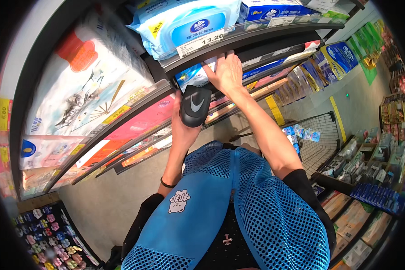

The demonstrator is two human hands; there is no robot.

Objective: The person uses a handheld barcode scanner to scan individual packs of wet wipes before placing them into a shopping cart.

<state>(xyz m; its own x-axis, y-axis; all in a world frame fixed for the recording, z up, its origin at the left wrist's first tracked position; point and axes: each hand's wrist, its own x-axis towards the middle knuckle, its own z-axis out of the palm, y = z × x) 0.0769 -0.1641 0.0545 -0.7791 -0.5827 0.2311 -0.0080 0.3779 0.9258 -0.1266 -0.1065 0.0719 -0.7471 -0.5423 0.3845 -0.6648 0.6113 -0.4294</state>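
My left hand [185,133] holds a black handheld device [195,106] with a grey tick-shaped mark, which looks like a barcode scanner. It is just in front of the shelf edge. My right hand [227,72] reaches under the upper shelf, its fingers at a blue and white soft pack [192,76]; whether they grip the pack is hard to see. On the shelf above lies a large light-blue pack of Vinda wipes [195,25], behind a price label [200,44].
Large white tissue packs [87,77] fill the left shelf. Pink packs [141,118] lie lower down. A wire shopping cart [324,135] with small blue packs [311,135] stands at right. A rack of small colourful goods [54,233] is at lower left.
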